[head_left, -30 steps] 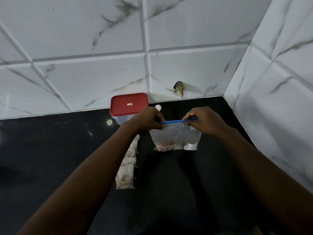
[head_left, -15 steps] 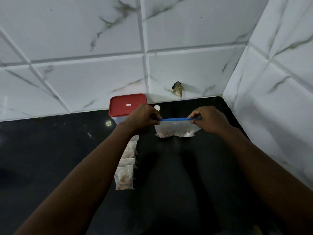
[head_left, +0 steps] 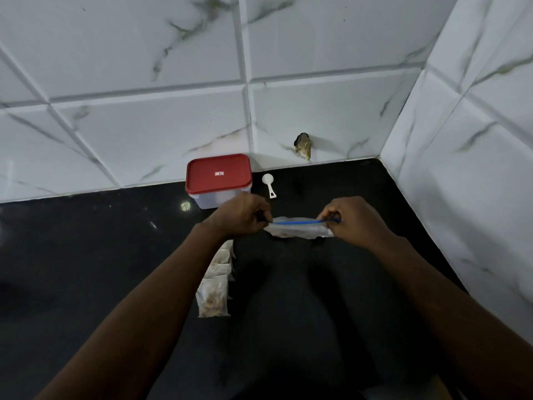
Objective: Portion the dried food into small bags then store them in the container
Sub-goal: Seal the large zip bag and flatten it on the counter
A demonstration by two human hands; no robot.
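Note:
A clear zip bag (head_left: 298, 230) with a blue seal strip lies low on the black counter, some dried food inside it. My left hand (head_left: 245, 213) pinches the left end of the strip, and my right hand (head_left: 350, 217) pinches the right end. A clear container with a red lid (head_left: 218, 176) stands behind my left hand, against the wall. Several small filled bags (head_left: 215, 290) lie in a row under my left forearm, partly hidden by it.
A white scoop (head_left: 268, 184) lies on the black counter (head_left: 86, 269) just right of the container. Marble-tiled walls close the back and the right side. A small brownish fixture (head_left: 303, 145) sticks out of the back wall.
The bag has come down from hanging upright to lying almost flat on the counter. Both hands lowered with it and still pinch the strip's ends. The scoop is now uncovered.

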